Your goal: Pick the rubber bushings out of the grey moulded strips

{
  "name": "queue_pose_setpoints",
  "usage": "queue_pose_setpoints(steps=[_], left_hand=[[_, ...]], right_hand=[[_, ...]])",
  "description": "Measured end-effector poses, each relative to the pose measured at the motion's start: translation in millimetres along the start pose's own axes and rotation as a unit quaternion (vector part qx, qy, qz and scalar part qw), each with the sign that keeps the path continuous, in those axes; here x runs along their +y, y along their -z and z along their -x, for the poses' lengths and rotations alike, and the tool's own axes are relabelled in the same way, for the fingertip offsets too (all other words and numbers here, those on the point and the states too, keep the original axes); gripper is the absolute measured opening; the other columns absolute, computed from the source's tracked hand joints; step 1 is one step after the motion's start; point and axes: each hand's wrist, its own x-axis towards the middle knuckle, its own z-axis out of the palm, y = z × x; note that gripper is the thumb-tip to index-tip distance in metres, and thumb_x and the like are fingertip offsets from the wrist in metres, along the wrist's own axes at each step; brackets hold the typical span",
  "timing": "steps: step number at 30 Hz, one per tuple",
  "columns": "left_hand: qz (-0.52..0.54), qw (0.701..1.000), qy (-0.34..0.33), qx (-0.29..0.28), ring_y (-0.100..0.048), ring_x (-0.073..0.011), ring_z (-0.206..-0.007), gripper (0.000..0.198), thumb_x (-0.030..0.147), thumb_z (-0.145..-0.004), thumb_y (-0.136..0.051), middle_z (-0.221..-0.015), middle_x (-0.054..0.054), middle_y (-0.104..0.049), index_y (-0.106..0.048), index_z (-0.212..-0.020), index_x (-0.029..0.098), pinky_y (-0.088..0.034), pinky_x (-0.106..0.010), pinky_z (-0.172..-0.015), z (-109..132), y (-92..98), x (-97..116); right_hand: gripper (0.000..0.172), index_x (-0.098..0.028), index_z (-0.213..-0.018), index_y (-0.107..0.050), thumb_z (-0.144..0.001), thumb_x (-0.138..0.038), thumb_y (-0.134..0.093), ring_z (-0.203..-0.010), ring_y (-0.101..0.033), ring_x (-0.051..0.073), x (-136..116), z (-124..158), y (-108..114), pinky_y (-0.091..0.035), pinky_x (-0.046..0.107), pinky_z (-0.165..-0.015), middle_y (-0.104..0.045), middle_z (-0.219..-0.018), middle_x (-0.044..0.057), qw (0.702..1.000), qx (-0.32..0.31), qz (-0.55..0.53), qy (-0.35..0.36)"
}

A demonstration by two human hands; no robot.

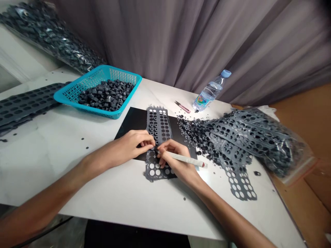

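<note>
A dark grey rubber sheet with rows of round holes lies upright in front of me, across a black mat. Small ring-shaped rubber pieces sit in some of its left-hand holes. My left hand rests on the sheet's left side, thumb and fingertips pinched together; whatever is between them is too small to make out. In my right hand is a white pen-like tool with a reddish end, its tip hidden by the fingers. Both hands' fingertips nearly meet over the sheet.
A blue basket of rubber rings stands back left, beside stacked sheets and a full bag. Rightward lie a pile of rubber scraps, punched sheets and a plastic bag. Pink snips and a bottle are behind.
</note>
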Motion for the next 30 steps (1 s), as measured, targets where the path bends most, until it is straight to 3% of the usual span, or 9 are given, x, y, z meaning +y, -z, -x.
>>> queue_pose_setpoints(steps=[6, 13, 19, 23, 25, 27, 29, 30], left_hand=[[-0.005, 1.000, -0.003, -0.002, -0.066, -0.0167, -0.091, 0.019, 0.031, -0.103, -0.056, -0.103, -0.002, -0.067, -0.074, -0.104, 0.022, -0.052, -0.030, -0.085, 1, 0.0, 0], [-0.062, 0.997, -0.046, -0.021, -0.068, -0.0181, -0.096, 0.024, 0.034, -0.106, -0.054, -0.115, -0.003, -0.066, -0.070, -0.121, 0.024, -0.051, -0.031, -0.090, 4, -2.7, -2], [-0.135, 0.987, -0.085, -0.028, -0.067, -0.0173, -0.096, 0.025, 0.024, -0.109, -0.047, -0.111, -0.004, -0.066, -0.071, -0.108, 0.020, -0.049, -0.031, -0.087, 8, -1.1, 8], [-0.127, 0.987, -0.102, -0.016, -0.066, -0.0184, -0.098, 0.024, 0.020, -0.108, -0.047, -0.109, -0.004, -0.067, -0.070, -0.104, 0.019, -0.049, -0.032, -0.089, 6, -5.9, 8], [-0.081, 0.992, -0.084, 0.036, -0.067, -0.0186, -0.095, 0.020, 0.022, -0.106, -0.051, -0.104, -0.004, -0.069, -0.070, -0.099, 0.018, -0.050, -0.032, -0.087, 4, -3.6, 9], [0.018, 0.990, -0.036, 0.137, -0.068, -0.0187, -0.092, 0.015, 0.028, -0.102, -0.060, -0.100, -0.004, -0.071, -0.070, -0.096, 0.018, -0.052, -0.032, -0.088, 2, 4.7, 10], [0.156, 0.962, 0.033, 0.222, -0.071, -0.0187, -0.092, 0.017, 0.035, -0.097, -0.068, -0.101, -0.004, -0.072, -0.070, -0.098, 0.018, -0.055, -0.031, -0.090, 0, 16.2, 10], [0.223, 0.944, 0.065, 0.235, -0.071, -0.0188, -0.094, 0.020, 0.038, -0.094, -0.072, -0.104, -0.004, -0.072, -0.070, -0.099, 0.018, -0.056, -0.031, -0.092, -1, 21.3, 9]], right_hand=[[0.006, -0.019, -0.092, -0.065, -0.091, -0.025, -0.064, -0.059, -0.064, 0.011, 2, -3, -3, -0.054, 0.022, -0.054, -0.067, -0.078, -0.001, 1.000, 0.007, -0.005, 0.002], [0.006, -0.019, -0.093, -0.065, -0.093, -0.025, -0.063, -0.060, -0.064, 0.011, 2, 0, -3, -0.054, 0.022, -0.057, -0.065, -0.078, -0.002, 0.999, 0.003, 0.032, 0.014], [0.004, -0.020, -0.092, -0.064, -0.093, -0.024, -0.063, -0.060, -0.063, 0.011, 2, 2, -5, -0.054, 0.021, -0.055, -0.064, -0.076, -0.003, 0.999, 0.006, 0.039, 0.016], [0.006, -0.020, -0.091, -0.063, -0.094, -0.024, -0.062, -0.059, -0.063, 0.011, 0, 2, -6, -0.054, 0.021, -0.054, -0.064, -0.076, -0.003, 0.998, 0.002, 0.058, 0.017], [0.006, -0.020, -0.090, -0.062, -0.094, -0.023, -0.061, -0.059, -0.063, 0.011, -1, 2, -6, -0.053, 0.020, -0.053, -0.063, -0.075, -0.003, 0.998, 0.000, 0.061, 0.013], [0.005, -0.020, -0.088, -0.062, -0.093, -0.021, -0.061, -0.058, -0.061, 0.010, -2, 3, -6, -0.052, 0.019, -0.052, -0.062, -0.074, -0.004, 0.998, 0.003, 0.056, 0.008], [0.004, -0.020, -0.087, -0.061, -0.091, -0.019, -0.061, -0.058, -0.061, 0.010, -1, 2, -6, -0.051, 0.018, -0.051, -0.062, -0.074, -0.004, 0.999, 0.007, 0.047, 0.000], [0.003, -0.020, -0.088, -0.062, -0.091, -0.019, -0.061, -0.059, -0.062, 0.010, 0, 2, -6, -0.051, 0.019, -0.051, -0.063, -0.075, -0.003, 0.999, 0.009, 0.041, -0.003]])
